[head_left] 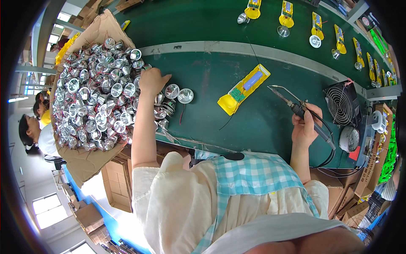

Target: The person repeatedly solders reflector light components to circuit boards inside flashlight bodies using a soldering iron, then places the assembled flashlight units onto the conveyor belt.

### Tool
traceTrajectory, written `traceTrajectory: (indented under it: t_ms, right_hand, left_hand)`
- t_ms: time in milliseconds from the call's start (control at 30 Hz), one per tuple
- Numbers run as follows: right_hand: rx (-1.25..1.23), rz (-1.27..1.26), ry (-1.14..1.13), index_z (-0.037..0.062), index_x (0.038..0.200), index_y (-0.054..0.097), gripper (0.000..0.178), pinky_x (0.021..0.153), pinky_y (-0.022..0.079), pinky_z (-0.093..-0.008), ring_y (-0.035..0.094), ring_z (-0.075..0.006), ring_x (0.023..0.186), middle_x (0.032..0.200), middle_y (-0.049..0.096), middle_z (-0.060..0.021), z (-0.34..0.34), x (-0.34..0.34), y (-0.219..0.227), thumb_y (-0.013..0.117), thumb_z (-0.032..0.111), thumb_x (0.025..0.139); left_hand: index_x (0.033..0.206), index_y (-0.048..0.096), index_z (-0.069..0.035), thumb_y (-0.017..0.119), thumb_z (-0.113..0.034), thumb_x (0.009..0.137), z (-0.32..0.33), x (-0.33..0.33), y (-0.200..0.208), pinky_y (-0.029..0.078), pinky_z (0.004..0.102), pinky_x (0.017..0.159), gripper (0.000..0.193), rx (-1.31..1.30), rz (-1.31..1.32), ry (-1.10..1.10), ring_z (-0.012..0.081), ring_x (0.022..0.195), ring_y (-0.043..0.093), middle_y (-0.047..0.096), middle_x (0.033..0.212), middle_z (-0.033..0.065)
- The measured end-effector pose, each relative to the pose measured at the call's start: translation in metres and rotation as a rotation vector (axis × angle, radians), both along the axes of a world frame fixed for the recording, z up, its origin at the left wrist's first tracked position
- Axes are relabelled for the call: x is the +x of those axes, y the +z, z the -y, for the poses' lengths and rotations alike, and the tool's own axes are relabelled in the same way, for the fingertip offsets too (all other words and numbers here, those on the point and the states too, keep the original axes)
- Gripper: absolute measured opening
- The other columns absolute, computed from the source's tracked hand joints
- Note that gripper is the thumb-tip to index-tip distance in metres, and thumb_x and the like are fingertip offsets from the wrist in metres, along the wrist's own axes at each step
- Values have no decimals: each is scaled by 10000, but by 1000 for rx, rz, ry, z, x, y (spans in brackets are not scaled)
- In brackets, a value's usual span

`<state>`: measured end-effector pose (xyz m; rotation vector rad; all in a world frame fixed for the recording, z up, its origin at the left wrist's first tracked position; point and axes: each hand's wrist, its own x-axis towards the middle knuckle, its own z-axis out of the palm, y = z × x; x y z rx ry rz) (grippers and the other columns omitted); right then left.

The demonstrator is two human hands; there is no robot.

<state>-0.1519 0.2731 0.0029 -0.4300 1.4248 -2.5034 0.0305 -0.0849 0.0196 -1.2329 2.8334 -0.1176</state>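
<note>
My left hand [152, 80] reaches over the right edge of a heap of silver lamp reflectors [101, 97] with red wires. Its thumb is spread out to the right; the other fingertips are hidden behind the hand. Beside it, two loose reflectors [185, 95] lie on the green bench. My right hand [306, 122] is wrapped round the handle of a soldering iron [298, 111], with a thin metal tube along its tip. The tip points left, toward a yellow flashlight housing [244, 89] that lies apart from both hands and carries a purple battery cell, a green circuit board and loose wires.
A cardboard box [91, 163] holds the heap. Past a metal rail [207, 46], yellow housings with reflectors [317, 27] stand in a row. A black fan [341, 103] and a round white container [349, 139] are at right. People sit at far left.
</note>
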Motion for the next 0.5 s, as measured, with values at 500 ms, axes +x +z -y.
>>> traceTrajectory:
  t_ms: [500]
  right_hand:
    - [188, 13, 259, -5, 908, 495, 170, 473, 456, -202, 538, -114, 576, 723, 540, -88, 15, 13, 14, 491, 20, 740]
  left_hand:
    - [689, 539, -11, 584, -2, 660, -112, -37, 21, 398, 323, 560, 55, 228, -736, -383, 252, 649, 493, 513, 645, 107]
